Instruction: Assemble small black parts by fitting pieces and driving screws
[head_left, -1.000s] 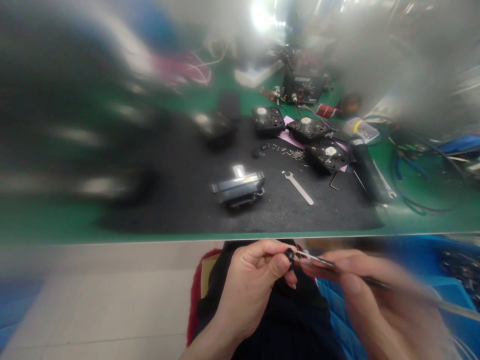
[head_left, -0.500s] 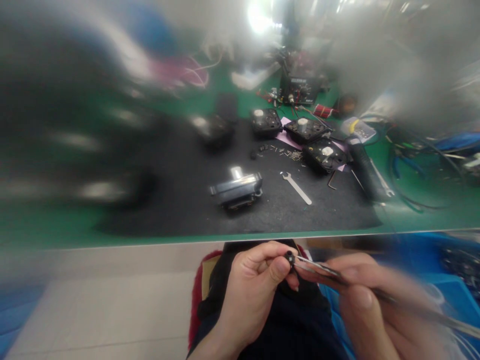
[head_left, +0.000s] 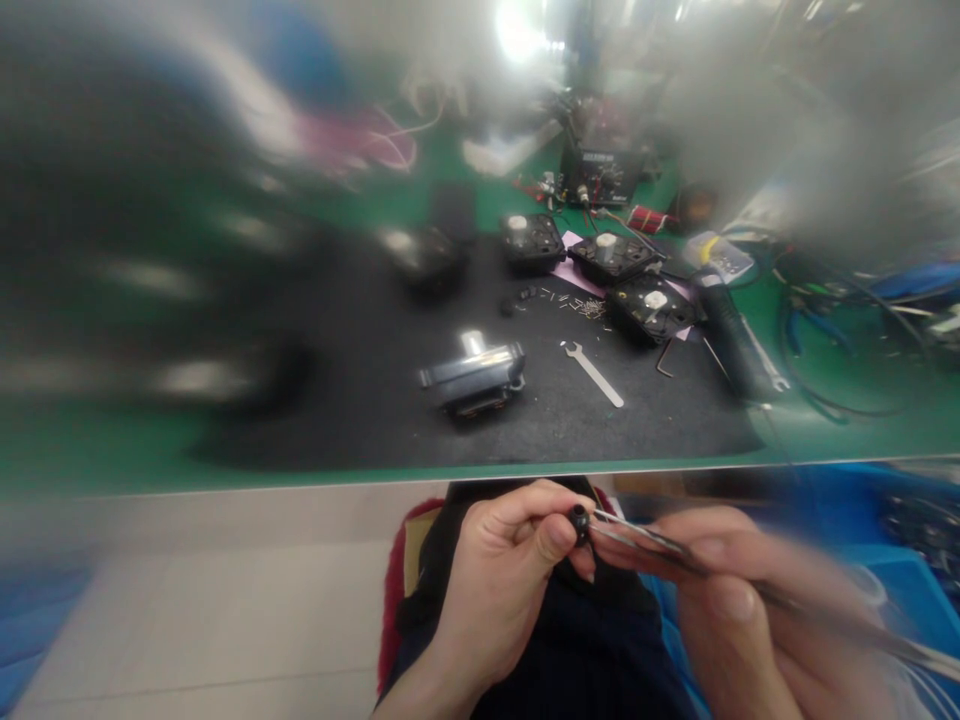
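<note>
Black and small, the part (head_left: 578,520) sits pinched between thumb and forefinger of the left hand (head_left: 502,570), below the near edge of the desk (head_left: 825,435). We record the left grip clamped on it. The right hand (head_left: 724,595) has its grip closed on tweezers (head_left: 637,535), whose tips touch the part. On the desk's dark mat (head_left: 360,390) lie a metal housing (head_left: 476,375), a wrench (head_left: 594,363) and 3 black units (head_left: 611,257), well apart from both hands.

Metal housing (head_left: 474,375) on the mat (head_left: 360,400), wrench (head_left: 594,374) to its right, three modules (head_left: 611,258) behind.
</note>
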